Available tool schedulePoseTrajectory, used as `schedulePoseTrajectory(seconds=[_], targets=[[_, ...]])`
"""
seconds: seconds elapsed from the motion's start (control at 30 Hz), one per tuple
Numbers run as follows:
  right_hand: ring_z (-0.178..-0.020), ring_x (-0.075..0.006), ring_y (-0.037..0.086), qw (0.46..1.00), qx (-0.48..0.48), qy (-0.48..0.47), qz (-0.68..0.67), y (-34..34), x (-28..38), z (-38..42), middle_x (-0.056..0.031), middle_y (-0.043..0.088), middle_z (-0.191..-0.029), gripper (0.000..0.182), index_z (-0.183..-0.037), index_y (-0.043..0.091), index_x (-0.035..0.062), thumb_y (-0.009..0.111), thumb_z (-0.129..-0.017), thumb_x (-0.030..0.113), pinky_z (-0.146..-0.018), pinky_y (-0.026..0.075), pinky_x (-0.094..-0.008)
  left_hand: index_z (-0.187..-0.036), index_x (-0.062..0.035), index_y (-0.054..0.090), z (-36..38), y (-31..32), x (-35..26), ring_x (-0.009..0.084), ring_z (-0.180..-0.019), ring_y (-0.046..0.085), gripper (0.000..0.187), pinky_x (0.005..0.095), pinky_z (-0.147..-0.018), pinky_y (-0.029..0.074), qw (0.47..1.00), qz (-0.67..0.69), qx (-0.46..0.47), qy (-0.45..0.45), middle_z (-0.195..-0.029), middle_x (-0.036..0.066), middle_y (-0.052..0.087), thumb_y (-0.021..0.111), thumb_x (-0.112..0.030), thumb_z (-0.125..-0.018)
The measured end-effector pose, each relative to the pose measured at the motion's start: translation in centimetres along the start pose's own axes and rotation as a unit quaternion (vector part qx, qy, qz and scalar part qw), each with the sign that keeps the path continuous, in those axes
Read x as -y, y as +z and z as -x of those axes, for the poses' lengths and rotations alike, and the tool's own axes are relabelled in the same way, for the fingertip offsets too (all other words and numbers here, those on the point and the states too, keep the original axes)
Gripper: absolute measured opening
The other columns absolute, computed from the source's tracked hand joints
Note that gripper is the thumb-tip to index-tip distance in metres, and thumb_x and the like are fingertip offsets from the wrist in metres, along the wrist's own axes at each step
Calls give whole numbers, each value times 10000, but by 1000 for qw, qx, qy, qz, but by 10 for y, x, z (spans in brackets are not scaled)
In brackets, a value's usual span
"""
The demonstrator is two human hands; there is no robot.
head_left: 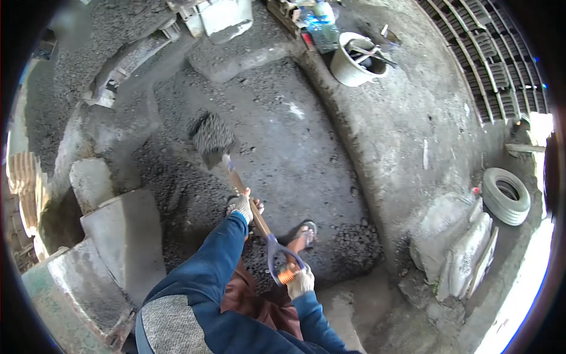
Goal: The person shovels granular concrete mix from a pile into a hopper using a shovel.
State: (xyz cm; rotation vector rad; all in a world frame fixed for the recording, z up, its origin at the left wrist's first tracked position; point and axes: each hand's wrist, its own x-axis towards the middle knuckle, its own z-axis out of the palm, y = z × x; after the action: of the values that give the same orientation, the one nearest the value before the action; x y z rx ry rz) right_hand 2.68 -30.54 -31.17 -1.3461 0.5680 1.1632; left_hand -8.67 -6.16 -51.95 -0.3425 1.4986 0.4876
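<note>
A shovel (pixel 257 217) with a wooden shaft runs from in front of my body toward the upper left. Gloved in off-white, my left hand (pixel 243 207) is closed around the middle of its shaft. My right hand (pixel 301 282), also gloved, grips the bluish D-shaped handle beside its orange crossbar (pixel 286 275). A heap of dark grey gravelly mix (pixel 212 133) sits on the blade, hiding most of it. Below lies a floor (pixel 283 153) strewn with loose gravel. My sandalled foot (pixel 304 235) stands near the handle.
A low concrete ledge (pixel 354 153) runs along the right. On it stands a pale bucket (pixel 349 66) with tools, near plastic bottles (pixel 321 26). A tyre (pixel 506 196) and filled sacks (pixel 466 256) lie far right. Grey slabs (pixel 127 233) are at left.
</note>
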Motion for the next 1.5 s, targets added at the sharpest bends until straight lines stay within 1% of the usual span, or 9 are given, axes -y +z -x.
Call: schedulePoseTrajectory(seconds=[0.17,0.5,0.7,0.77,0.87,1.03,1.13,1.3,1.5], targets=[[-618,-172,608,961,-226,-104,122,-131,64,55,-95,641,-767,149,-869,600,-36,691,-763,-88,-524,526,-343,-876,-133,532,-18,-27,175,292,-639,541,113,505,-548,493,985,-112,48,-119,-774,88,540,637,-109,-840],[-431,-245,571,933,-245,-136,226,-355,225,32,-137,594,-622,148,-830,573,-49,640,-704,-88,-392,497,-420,-1006,-112,539,148,15,293,303,-733,573,102,535,-671,506,983,14,179,-27,-835,107,579,582,-133,-916],[-675,-218,623,930,97,-69,349,-162,237,-52,-56,624,-727,123,-868,655,88,681,-759,38,-615,516,-379,-852,-87,512,367,46,66,296,-687,541,223,505,-698,500,938,101,270,195,-741,84,516,681,-227,-887],[-619,-278,594,337,205,-477,785,-81,264,-27,-73,618,-706,119,-759,614,94,564,-850,153,-614,503,-408,-823,-96,503,354,31,42,291,-653,530,250,495,-684,494,932,120,242,241,-729,85,513,680,-260,-888],[-600,-267,658,907,124,15,403,-16,285,-80,-133,644,-700,155,-876,639,13,662,-723,29,-510,510,-403,-766,-108,485,355,14,11,266,-620,519,314,469,-650,481,908,228,252,244,-690,75,505,660,-334,-897],[-434,-246,589,794,230,-191,530,116,316,-2,-140,629,-653,235,-917,661,-54,631,-683,-42,-397,469,-385,-679,-146,445,289,-63,12,259,-535,496,364,486,-673,492,849,496,90,157,-543,63,458,625,-370,-902],[-837,-297,700,546,316,-395,669,188,306,-24,-167,714,-873,277,-941,707,39,763,-685,128,-792,551,-358,-631,-149,396,247,-109,44,260,-507,473,417,508,-646,491,798,597,73,41,-534,54,456,620,-391,-886],[-569,-130,592,425,475,-304,708,292,241,10,-89,648,-684,438,-1213,610,13,659,-781,-30,-519,484,-297,-670,-137,474,204,-155,145,282,-583,513,320,495,-657,499,748,648,-53,136,-607,74,507,574,-359,-878],[-729,-167,653,232,594,-177,750,349,177,49,-114,701,-832,414,-1153,660,35,760,-753,72,-663,522,-314,-693,-168,441,245,-122,244,218,-547,494,330,455,-644,483,534,835,-79,104,-585,9,453,572,-356,-930]])
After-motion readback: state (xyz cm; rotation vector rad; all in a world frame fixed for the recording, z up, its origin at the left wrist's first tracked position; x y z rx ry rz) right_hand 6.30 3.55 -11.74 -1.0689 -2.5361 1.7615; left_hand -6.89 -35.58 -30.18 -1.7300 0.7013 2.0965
